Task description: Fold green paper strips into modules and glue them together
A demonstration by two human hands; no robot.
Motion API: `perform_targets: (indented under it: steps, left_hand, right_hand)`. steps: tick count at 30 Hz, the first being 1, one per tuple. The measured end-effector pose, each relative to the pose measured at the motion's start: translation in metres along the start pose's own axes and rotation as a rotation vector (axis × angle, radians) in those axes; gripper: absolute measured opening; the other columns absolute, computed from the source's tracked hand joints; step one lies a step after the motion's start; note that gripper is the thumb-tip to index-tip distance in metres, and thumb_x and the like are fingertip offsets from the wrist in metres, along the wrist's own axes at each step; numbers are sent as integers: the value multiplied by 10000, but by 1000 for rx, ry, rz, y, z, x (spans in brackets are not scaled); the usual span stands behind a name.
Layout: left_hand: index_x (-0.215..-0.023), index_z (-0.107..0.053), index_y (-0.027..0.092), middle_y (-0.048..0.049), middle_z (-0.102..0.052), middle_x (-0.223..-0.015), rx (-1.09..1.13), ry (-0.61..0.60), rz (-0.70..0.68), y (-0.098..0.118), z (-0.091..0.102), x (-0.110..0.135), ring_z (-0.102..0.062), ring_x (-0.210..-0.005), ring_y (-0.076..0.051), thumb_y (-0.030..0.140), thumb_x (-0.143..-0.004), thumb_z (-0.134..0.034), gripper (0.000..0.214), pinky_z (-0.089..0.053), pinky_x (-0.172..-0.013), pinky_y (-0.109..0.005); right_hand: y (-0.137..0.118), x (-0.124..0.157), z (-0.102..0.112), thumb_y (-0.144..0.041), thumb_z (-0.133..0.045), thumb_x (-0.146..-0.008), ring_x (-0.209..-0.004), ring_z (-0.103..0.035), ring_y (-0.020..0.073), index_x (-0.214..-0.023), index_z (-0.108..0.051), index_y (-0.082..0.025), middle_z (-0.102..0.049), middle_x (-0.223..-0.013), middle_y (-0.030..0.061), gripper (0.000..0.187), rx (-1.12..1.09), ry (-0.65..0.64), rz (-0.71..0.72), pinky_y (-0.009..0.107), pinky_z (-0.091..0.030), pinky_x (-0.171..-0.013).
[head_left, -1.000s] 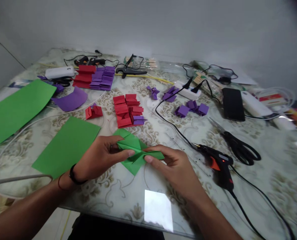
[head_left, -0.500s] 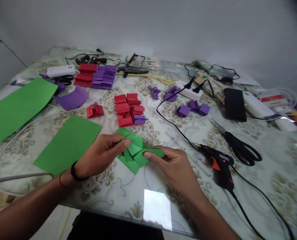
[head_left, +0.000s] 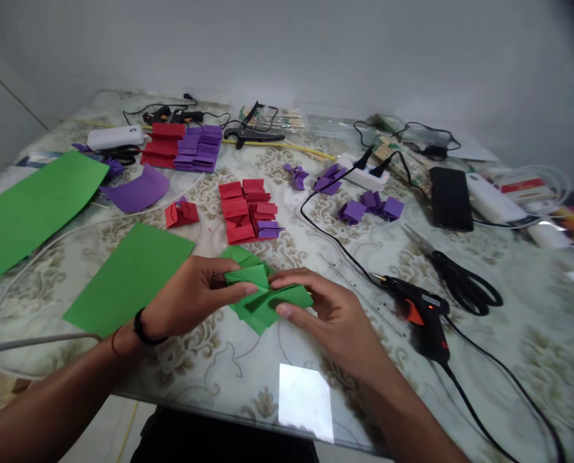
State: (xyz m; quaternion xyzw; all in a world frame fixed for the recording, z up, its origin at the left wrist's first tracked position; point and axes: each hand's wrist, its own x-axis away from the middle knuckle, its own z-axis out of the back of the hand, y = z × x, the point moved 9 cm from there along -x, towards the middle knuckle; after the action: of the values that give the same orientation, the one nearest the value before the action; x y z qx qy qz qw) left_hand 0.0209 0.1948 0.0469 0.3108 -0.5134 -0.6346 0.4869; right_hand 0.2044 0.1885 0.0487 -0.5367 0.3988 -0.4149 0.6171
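Note:
Near the front of the table, both hands hold a folded green paper piece with creased flaps. My left hand grips its left flap, thumb on top and fingers partly hidden behind the paper. On the other side, my right hand pinches the right flap between the thumb below and the fingers above. Just behind the piece lies a block of folded red paper units with a purple folded unit at its corner. A flat green paper sheet rests left of my left hand.
Right of my hands lie a hot glue gun with a lit red light and black scissors. Its cord runs to a power strip. Purple folded pieces, a black phone and a larger green sheet also lie around.
My right fingers have moved left and over the top of the green piece, where its flap has shifted. My left thumb has slid slightly right and down.

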Motion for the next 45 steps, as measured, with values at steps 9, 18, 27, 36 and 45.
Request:
perform_targets:
  steps: [9,18,27,36,45]
  left_hand:
    - [-783,-757,171,20,-689,-694,32,109,-28,13,8,2,-570,-591,-97,352,-891,-776,212,-427,-531,-188]
    - [-807,-808,175,27,-728,-703,-77,58,-95,20,-2,6,-583,-620,-108,344,-910,-812,198,-440,-574,-204]
    - [-926,-825,271,37,-818,-731,-301,151,-454,55,-1,23,-672,-522,-109,315,-914,-841,48,-514,-532,-214]
    - [-1253,-791,327,-37,-868,-1116,-200,10,-584,67,-7,28,-854,-956,-202,209,-926,-844,352,-703,-839,-264]
    - [-1208,-818,258,-46,-868,-1113,-147,-66,-608,72,-9,31,-845,-1025,-219,97,-932,-781,322,-692,-927,-264]
  right_hand:
    - [8,-1,4,-317,-905,-838,-920,-745,167,-1035,-799,-298,-799,-985,-13,225,-130,6,-85,250,-596,-792]
    - [-14,1,-2,-269,-864,-862,-806,-790,189,-909,-842,-253,-846,-882,-3,54,124,77,72,283,-620,-762]
    - [-42,12,-3,-102,-853,-864,-763,-787,169,-961,-861,-239,-843,-874,21,169,124,96,341,281,-638,-722]
    - [-64,27,-6,14,-755,-878,-826,-789,221,-1172,-821,-246,-847,-937,66,398,209,88,621,388,-672,-734]
    - [-67,28,-4,-6,-743,-888,-800,-786,225,-1167,-829,-241,-843,-907,73,375,189,61,642,390,-675,-714]
